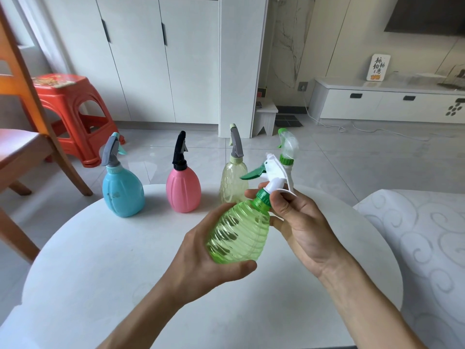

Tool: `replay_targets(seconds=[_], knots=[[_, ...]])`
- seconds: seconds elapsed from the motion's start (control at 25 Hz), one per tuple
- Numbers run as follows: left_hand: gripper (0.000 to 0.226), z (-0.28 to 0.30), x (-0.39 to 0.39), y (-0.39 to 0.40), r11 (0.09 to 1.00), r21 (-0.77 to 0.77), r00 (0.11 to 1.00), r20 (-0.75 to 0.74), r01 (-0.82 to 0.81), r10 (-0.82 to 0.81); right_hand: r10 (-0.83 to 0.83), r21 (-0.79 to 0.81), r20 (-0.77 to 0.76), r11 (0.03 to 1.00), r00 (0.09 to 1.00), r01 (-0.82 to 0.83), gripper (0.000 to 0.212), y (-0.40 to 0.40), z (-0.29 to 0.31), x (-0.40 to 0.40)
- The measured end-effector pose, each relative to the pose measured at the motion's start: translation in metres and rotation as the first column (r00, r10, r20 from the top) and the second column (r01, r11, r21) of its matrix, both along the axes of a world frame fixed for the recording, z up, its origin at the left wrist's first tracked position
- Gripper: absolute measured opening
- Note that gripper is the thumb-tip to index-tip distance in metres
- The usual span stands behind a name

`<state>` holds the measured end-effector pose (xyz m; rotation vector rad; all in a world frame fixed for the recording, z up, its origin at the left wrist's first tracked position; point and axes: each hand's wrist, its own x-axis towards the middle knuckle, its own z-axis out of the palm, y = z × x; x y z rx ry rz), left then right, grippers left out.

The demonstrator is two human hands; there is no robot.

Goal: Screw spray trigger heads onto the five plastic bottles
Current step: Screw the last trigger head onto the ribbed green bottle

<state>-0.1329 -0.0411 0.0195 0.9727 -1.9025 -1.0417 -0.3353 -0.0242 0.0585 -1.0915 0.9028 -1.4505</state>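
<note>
A round white table (100, 260) fills the lower half of the frame. Across its far edge, mid-frame, stand four bottles with trigger heads already on: a blue bottle (122, 191), a pink bottle (183, 191), a pale yellow bottle (232, 183) and, partly hidden behind the hands, a clear bottle (288, 157). At centre, lifted off the table, the green bottle (239, 233) tilts up to the right. The left hand (201, 263) is wrapped under its ribbed belly, fingers and thumb curled round it. The right hand (302, 222) pinches the green collar (263, 197) below the white trigger head (274, 172). The bottle looks empty, so probably light, thin-walled and likely to flex if squeezed; the ribs give grip. The stiff, ridged collar is the place to turn, not the trigger.
</note>
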Motion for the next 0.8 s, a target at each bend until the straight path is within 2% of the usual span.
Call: replay_targets(seconds=[0.32, 0.52, 0.64, 0.8], knots=[[0.093, -0.003, -0.006, 0.004, 0.977, -0.192, 0.992, 0.07, -0.092, 0.107, -0.139, 0.117, 0.104, 0.985, 0.985, 0.126, 0.038, 0.004, -0.004, 0.017], [0.097, -0.006, -0.015, 0.01, 0.916, -0.387, 0.957, 0.211, -0.105, 0.199, -0.356, 0.3, 0.056, 0.897, 0.933, 0.324, 0.034, -0.003, -0.006, 0.027], [0.097, -0.007, -0.017, 0.009, 0.925, -0.358, 0.957, 0.201, -0.128, 0.21, -0.361, 0.29, 0.046, 0.897, 0.932, 0.333, 0.023, -0.005, -0.01, 0.033], [0.093, -0.006, -0.014, 0.008, 0.964, -0.213, 0.977, 0.105, -0.157, 0.183, -0.232, 0.207, 0.073, 0.955, 0.97, 0.213, 0.034, -0.003, -0.011, 0.036]])
